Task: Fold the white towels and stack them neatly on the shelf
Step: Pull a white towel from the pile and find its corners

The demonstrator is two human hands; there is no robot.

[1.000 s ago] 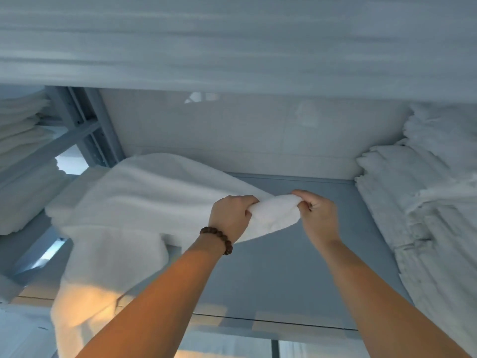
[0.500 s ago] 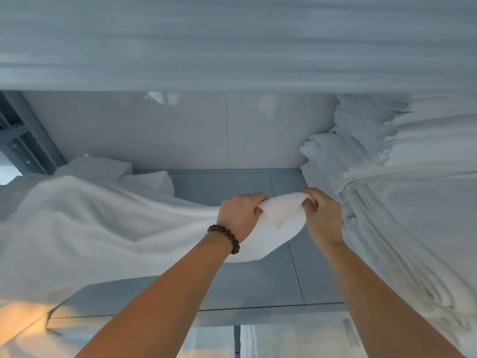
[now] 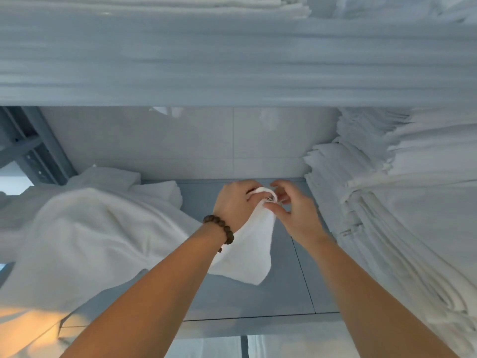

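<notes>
Both forearms rise to frame centre, left hand [image 3: 233, 206] fisted on the towel [image 3: 103, 241], right hand [image 3: 296, 215] pinching it with thumb and fingers.

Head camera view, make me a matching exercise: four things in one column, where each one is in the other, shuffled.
1 bead bracelet
2 folded towel stack
3 loose towel
4 shelf board

A grey, underneath the towels
B gripped by the left hand
C on the left wrist
D at the shelf's right end

Pairs: 1-C, 2-D, 3-B, 4-A
</notes>
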